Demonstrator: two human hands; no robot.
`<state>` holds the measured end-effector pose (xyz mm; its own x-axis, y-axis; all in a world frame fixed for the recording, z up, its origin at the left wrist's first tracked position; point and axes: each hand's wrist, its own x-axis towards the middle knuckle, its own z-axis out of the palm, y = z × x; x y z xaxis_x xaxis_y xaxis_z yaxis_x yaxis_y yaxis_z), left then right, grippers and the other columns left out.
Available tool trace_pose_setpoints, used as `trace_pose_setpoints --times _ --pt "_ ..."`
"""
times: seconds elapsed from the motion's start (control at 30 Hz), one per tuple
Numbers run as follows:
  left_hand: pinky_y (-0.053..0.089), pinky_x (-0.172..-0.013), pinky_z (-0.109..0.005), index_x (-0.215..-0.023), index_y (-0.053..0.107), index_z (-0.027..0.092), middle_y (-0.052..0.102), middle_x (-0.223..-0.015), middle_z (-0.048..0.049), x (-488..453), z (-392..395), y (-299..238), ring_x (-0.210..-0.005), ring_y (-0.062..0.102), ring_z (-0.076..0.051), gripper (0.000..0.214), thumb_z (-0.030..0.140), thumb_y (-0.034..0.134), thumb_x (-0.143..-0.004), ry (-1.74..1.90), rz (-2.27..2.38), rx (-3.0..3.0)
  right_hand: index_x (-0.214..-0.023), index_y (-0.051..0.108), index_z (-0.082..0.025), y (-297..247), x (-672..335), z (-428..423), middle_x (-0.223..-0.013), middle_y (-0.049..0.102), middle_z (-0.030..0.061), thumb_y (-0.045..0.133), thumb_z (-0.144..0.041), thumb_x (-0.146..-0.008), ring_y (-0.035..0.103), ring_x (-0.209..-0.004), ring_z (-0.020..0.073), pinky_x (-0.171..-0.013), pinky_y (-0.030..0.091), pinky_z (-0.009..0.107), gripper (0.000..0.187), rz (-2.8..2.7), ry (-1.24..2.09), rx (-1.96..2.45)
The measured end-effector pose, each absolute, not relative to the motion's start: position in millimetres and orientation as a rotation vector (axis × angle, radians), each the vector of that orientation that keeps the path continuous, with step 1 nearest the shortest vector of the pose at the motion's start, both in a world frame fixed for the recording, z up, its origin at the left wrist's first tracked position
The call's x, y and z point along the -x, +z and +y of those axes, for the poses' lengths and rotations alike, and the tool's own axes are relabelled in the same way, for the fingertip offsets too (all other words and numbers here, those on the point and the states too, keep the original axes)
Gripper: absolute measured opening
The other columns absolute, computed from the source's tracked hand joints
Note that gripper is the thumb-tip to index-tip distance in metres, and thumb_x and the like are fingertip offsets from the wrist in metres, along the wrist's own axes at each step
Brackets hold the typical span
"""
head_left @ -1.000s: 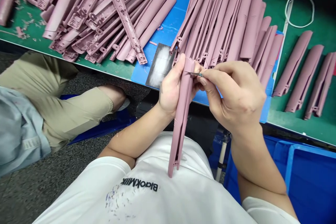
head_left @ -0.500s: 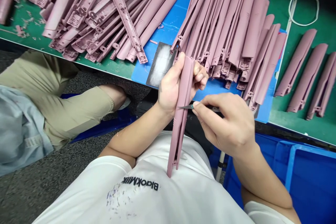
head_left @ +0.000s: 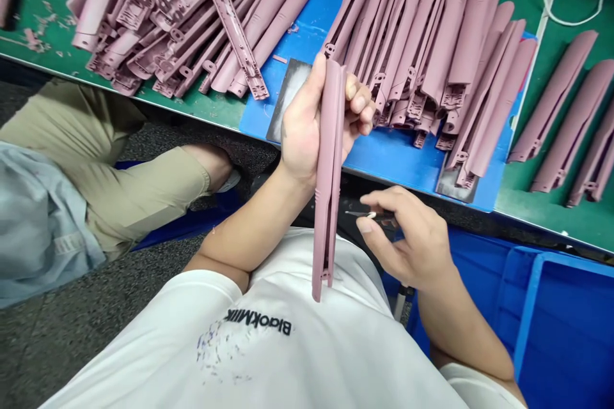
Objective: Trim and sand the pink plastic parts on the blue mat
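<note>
My left hand (head_left: 311, 124) is wrapped round the upper end of a long mauve plastic part (head_left: 327, 198), held nearly upright above my lap. Its lower end hangs in front of my white shirt. My right hand (head_left: 407, 243) sits lower and to the right, pinching a small thin blade (head_left: 362, 214) between thumb and fingers. The blade tip points left and stands a little apart from the part's right edge.
A green table (head_left: 566, 217) with a blue mat (head_left: 398, 156) carries heaps of the same mauve parts: a pile (head_left: 192, 19) at the left, a stack (head_left: 432, 45) at the middle, a row (head_left: 561, 108) at the right. Another person's leg (head_left: 119, 179) is at left. Blue bins (head_left: 561, 326) stand at lower right.
My right hand slid the blade down along the part, from its top end to near its middle, then came off it. My left hand lifted the part slightly.
</note>
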<state>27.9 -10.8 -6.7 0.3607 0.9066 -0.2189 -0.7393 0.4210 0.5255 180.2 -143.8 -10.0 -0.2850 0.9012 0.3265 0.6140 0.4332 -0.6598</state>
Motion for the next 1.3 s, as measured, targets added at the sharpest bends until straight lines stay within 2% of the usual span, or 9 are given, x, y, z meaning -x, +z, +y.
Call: trace_pose_setpoints --times 0.1,0.23,0.43,0.57,0.7,0.87,1.03,1.2,1.3 --pt "0.055 -0.063 -0.024 -0.069 0.054 0.019 0.053 -0.072 -0.0014 -27.1 -9.0 -6.9 -0.066 0.062 -0.012 0.067 0.054 0.028 -0.119 1.105 0.507 -0.404 -0.127 0.067 -0.020 -15.6 -170.6 -140.7 -0.094 0.074 0.0022 0.076 -0.039 -0.102 0.064 -0.071 0.0152 -0.069 0.054 0.028 0.032 -1.862 0.630 1.385" --pt "0.049 -0.058 -0.026 -0.076 0.055 0.020 0.056 -0.071 0.0017 -19.7 -4.0 -1.9 -0.062 0.058 -0.010 0.063 0.058 0.030 -0.119 1.112 0.464 -0.391 -0.108 0.072 -0.022 -21.6 -161.6 -137.3 -0.080 0.069 -0.0035 0.072 -0.044 -0.106 0.051 -0.058 0.0097 -0.057 0.044 0.023 0.022 -1.711 1.040 1.349" --pt "0.034 -0.047 -0.026 -0.079 0.047 0.024 0.050 -0.058 0.0050 -10.2 8.9 7.6 -0.050 0.044 -0.009 0.062 0.059 0.014 -0.119 1.053 0.425 -0.313 -0.100 0.074 -0.021 -36.0 -150.8 -143.5 -0.071 0.064 -0.0047 0.065 -0.055 -0.109 0.050 -0.061 0.0101 -0.059 0.042 0.024 0.036 -1.519 1.422 1.216" --pt "0.029 -0.043 -0.025 -0.078 0.045 0.026 0.048 -0.058 0.0039 -12.0 12.5 9.4 -0.050 0.036 -0.010 0.061 0.059 0.015 -0.118 1.048 0.408 -0.275 -0.099 0.071 -0.023 -40.3 -145.4 -148.3 -0.071 0.066 -0.0046 0.066 -0.059 -0.107 0.055 -0.060 0.0113 -0.061 0.047 0.025 0.037 -1.413 1.482 1.191" --pt "0.029 -0.044 -0.027 -0.078 0.046 0.026 0.048 -0.059 0.0033 -12.3 12.6 11.4 -0.051 0.040 -0.011 0.061 0.058 0.015 -0.119 1.076 0.478 -0.307 -0.113 0.073 -0.023 -42.5 -147.1 -153.6 -0.072 0.068 -0.0043 0.066 -0.050 -0.109 0.060 -0.059 0.0121 -0.061 0.050 0.025 0.028 -1.390 1.508 1.169" --pt "0.034 -0.047 -0.027 -0.079 0.051 0.022 0.054 -0.062 0.0036 -13.5 10.9 9.3 -0.056 0.047 -0.010 0.053 0.051 0.032 -0.120 1.239 0.647 -0.496 -0.115 0.076 -0.022 -48.6 -149.3 -156.3 -0.079 0.067 -0.0035 0.088 -0.047 -0.091 0.059 -0.068 0.0124 -0.065 0.050 0.025 0.036 -1.456 1.287 1.340" --pt "0.041 -0.053 -0.024 -0.095 0.064 0.022 0.062 -0.078 0.0031 -18.6 5.7 5.0 -0.062 0.055 -0.008 0.045 0.042 0.033 -0.121 1.211 0.689 -0.610 -0.100 0.076 -0.021 -57.0 -146.2 -153.9 -0.079 0.067 -0.0008 0.071 -0.049 -0.103 0.053 -0.057 0.0113 -0.056 0.046 0.027 0.028 -1.153 1.421 1.215" --pt "0.038 -0.045 -0.025 -0.097 0.065 0.020 0.049 -0.075 0.0032 -25.7 9.0 -5.3 -0.056 0.047 -0.009 0.030 0.040 0.053 -0.115 1.373 0.736 -0.634 -0.106 0.072 -0.021 -58.5 -142.6 -157.8 -0.077 0.066 -0.0039 0.088 -0.048 -0.088 0.052 -0.059 0.0100 -0.057 0.045 0.024 0.036 -1.249 1.425 1.356" --pt "0.042 -0.046 -0.025 -0.102 0.067 0.018 0.053 -0.077 0.0015 -27.6 11.3 -10.9 -0.058 0.052 -0.011 0.034 0.047 0.053 -0.114 1.324 0.684 -0.661 -0.109 0.074 -0.020 -59.6 -142.7 -161.6 -0.079 0.070 -0.0018 0.082 -0.055 -0.093 0.056 -0.056 0.0105 -0.052 0.048 0.024 0.040 -1.090 1.577 1.275"
